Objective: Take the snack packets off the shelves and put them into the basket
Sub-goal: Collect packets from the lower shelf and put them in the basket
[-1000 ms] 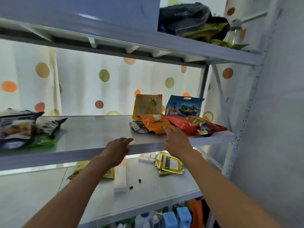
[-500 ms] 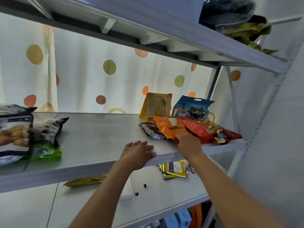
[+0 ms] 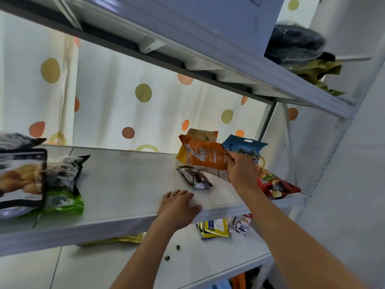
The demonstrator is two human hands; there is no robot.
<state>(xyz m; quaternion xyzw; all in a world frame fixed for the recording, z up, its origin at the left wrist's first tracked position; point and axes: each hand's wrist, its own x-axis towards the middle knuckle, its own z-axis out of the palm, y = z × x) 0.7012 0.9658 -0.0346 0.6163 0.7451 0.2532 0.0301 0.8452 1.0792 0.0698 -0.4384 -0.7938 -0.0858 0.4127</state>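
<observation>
Middle shelf (image 3: 125, 184) runs under both hands. Right hand (image 3: 242, 172) is clamped on the orange snack packet (image 3: 205, 155), lifted clear of it. Left hand (image 3: 177, 207) lies flat, fingers relaxed, on the shelf edge, dark packet (image 3: 193, 177) just beyond it.

From my feed I see a white metal shelving unit (image 3: 129, 184) filling the view; its middle shelf is pale and smooth, and the underside of the upper shelf (image 3: 208, 65) shows dark rails and white brackets; a slanted upright post (image 3: 268, 119) stands at the back right; behind hangs a white curtain (image 3: 116, 97) with orange, olive and brown dots, daylight glowing through it; a plain white wall (image 3: 354, 184) closes the right side; a lower shelf (image 3: 104, 265) sits beneath, equally pale.
</observation>
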